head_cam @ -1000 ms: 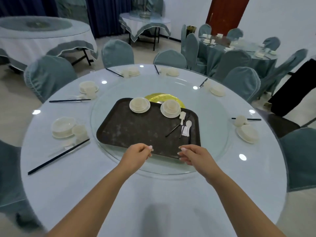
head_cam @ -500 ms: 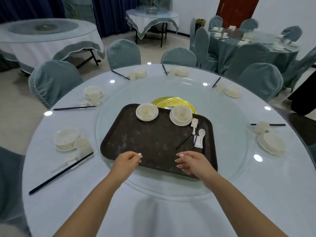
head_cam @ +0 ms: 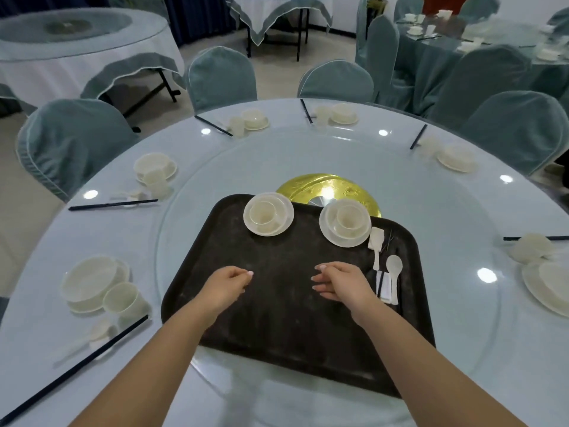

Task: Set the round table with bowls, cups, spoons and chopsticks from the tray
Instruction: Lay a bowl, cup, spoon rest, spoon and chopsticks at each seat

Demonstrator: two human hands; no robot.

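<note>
Settings mostly laid, two sets left

Six places are set around the counter. Two bowl-and-cup sets, spoons and chopsticks remain on the tray. Left hand and right hand are held above it, fingers loosely curled, holding nothing.

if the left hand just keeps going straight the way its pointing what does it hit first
Probably the left cup and saucer on the tray. The left hand points up the tray, with only bare tray between, though its height above the tray is unclear.
</note>
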